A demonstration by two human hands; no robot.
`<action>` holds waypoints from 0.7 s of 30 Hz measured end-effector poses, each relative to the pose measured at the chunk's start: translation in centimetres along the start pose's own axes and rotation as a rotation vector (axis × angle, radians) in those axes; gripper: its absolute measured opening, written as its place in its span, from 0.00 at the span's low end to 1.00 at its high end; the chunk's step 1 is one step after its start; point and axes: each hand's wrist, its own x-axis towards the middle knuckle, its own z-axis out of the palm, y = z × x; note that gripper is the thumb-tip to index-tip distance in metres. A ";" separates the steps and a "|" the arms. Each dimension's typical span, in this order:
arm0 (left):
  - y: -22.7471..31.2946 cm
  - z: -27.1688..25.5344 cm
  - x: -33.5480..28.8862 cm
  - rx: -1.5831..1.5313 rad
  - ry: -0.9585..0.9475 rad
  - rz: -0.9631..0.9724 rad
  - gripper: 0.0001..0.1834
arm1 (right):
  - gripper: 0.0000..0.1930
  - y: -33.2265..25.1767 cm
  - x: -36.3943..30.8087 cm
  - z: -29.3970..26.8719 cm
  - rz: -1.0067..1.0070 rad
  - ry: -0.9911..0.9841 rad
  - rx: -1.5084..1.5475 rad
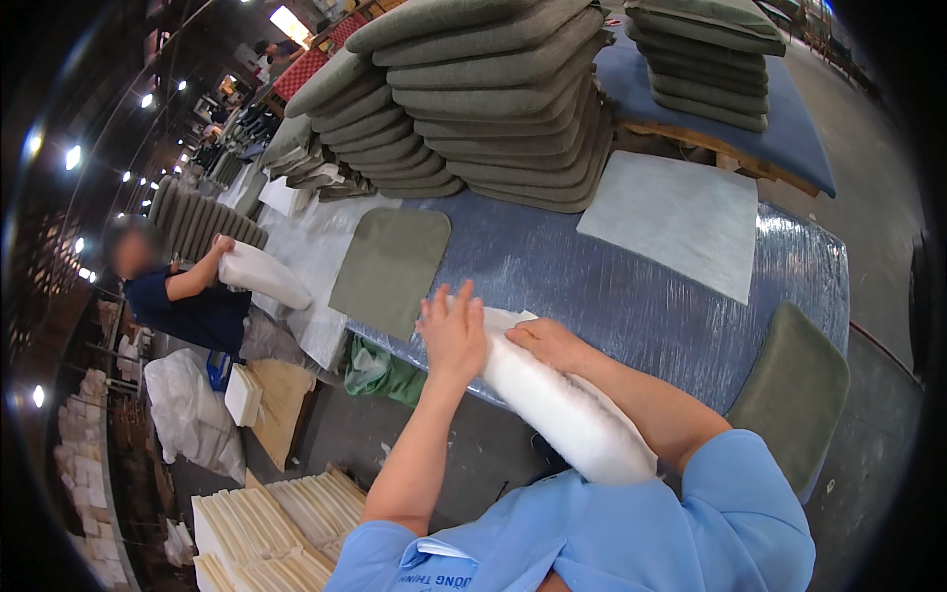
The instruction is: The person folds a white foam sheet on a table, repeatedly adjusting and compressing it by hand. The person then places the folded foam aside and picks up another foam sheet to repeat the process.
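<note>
A white fluffy cushion pad stands on edge between my forearms, its lower end against my blue shirt. My left hand is open, its fingers stretched at the far left end of the pad. My right hand is closed on the pad's top edge, the thumb pointing left. Just beyond my left hand lies a flat green-grey cushion cover. Another green-grey cover rests at the table's right edge, near my right elbow.
Tall stacks of green-grey cushions stand at the back of the plastic-covered blue table. A white sheet lies at the right. Cream foam pads are piled lower left. A co-worker at the left holds a white pad.
</note>
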 end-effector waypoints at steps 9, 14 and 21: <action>-0.2 0.5 -3.1 0.021 -0.026 0.164 0.26 | 0.24 1.4 -0.3 0.2 -0.079 0.193 0.142; 0.3 -0.1 -2.6 0.080 -0.049 0.158 0.26 | 0.21 -1.0 0.5 -0.5 -0.042 -0.044 0.105; 2.8 0.5 -6.0 -0.146 -0.062 0.402 0.25 | 0.23 2.8 -2.2 -2.5 0.065 0.145 0.222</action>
